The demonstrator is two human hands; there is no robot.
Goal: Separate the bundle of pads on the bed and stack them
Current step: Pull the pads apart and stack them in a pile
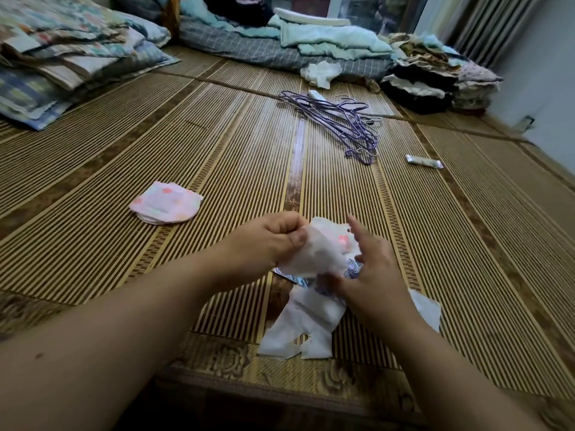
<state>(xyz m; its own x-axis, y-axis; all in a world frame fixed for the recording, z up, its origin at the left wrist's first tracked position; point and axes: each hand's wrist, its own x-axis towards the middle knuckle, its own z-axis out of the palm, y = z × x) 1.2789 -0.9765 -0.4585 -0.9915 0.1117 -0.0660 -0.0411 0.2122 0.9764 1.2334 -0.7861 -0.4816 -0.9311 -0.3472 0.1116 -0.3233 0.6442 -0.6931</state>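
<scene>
My left hand (pixel 273 241) pinches a white round pad with pink marks (pixel 320 250), lifted just above the bamboo mat. My right hand (pixel 370 269) is beside it, index finger raised, thumb and lower fingers touching the pad's lower edge and the bundle beneath. That bundle (pixel 308 318) is white wrappers and pads with a bit of blue-patterned packaging, lying on the mat near the front edge. To the left lies a small stack of round pink-patterned pads (pixel 166 204).
The bamboo mat (pixel 217 157) covers the bed. Purple wire hangers (pixel 342 122) lie in the middle far, a small wrapped packet (pixel 424 162) to their right. Folded quilts (pixel 62 57) sit far left, clothes piles (pixel 435 79) far right.
</scene>
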